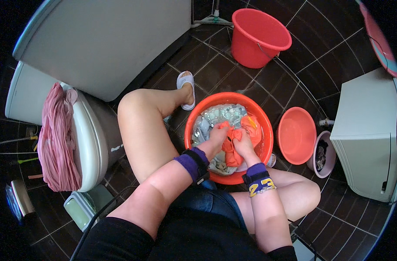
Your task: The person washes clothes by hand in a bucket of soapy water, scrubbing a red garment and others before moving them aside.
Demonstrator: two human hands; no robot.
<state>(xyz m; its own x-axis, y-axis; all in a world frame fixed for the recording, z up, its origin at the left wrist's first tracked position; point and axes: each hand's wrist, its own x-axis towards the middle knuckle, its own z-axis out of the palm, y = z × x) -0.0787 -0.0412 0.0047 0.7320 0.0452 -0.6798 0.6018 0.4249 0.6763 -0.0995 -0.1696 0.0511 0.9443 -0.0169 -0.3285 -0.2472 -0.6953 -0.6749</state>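
Between my knees stands an orange-red basin [268, 130] with water and several pieces of cloth in it. My left hand [216, 135] and my right hand [243, 144] are over its middle, both closed on a bright orange garment [233, 157]. The garment is bunched between them, and part of it spreads to the basin's right side. Pale, patterned cloth [220, 114] lies wet at the far side of the basin. Greyish cloth [220, 167] shows at the near side, below my hands. Purple and black bands wrap both my wrists.
A red bucket [253, 41] stands at the far wall. To the right are an empty orange basin [290, 135], a pale basin [331, 167] holding dark cloth, and a white cabinet [364, 130]. Pink cloth [57, 143] hangs over the white toilet [91, 143] at left.
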